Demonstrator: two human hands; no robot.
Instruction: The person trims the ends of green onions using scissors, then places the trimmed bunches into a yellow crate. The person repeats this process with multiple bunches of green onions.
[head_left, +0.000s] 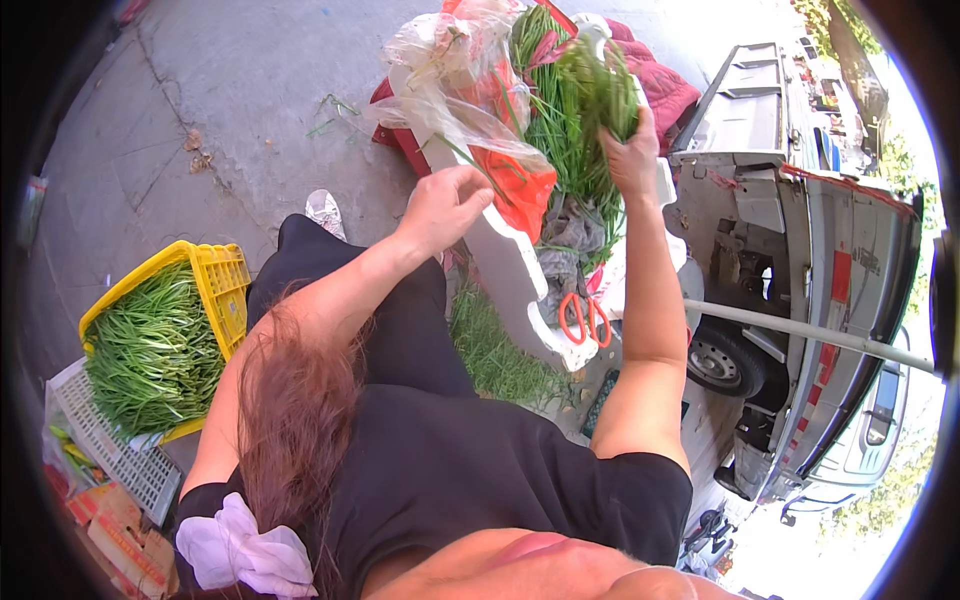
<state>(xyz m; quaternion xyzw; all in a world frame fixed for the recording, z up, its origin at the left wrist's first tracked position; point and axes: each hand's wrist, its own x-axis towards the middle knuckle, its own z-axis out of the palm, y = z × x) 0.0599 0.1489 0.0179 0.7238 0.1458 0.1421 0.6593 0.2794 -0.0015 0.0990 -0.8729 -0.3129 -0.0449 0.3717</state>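
My right hand (631, 159) grips a bunch of long green leafy stalks (596, 94), blurred at the tips, over a broken white foam box (502, 259). More green stalks lie in the box beneath it. My left hand (448, 204) is raised over the box's near left wall, fingers curled, with a thin green stalk by its fingertips; whether it holds that stalk I cannot tell. Beside it are clear plastic bags (457, 64) and a red plastic bag (525, 187). Scissors with orange handles (584, 321) rest at the box's lower end, near a grey crumpled bag (570, 232).
A yellow crate (219, 281) full of green stalks stands at the left, by a white plastic basket (112, 442) and torn cardboard (127, 540). Loose greens (499, 356) lie on the ground below the box. A truck (810, 285) and a pole (802, 330) are at the right.
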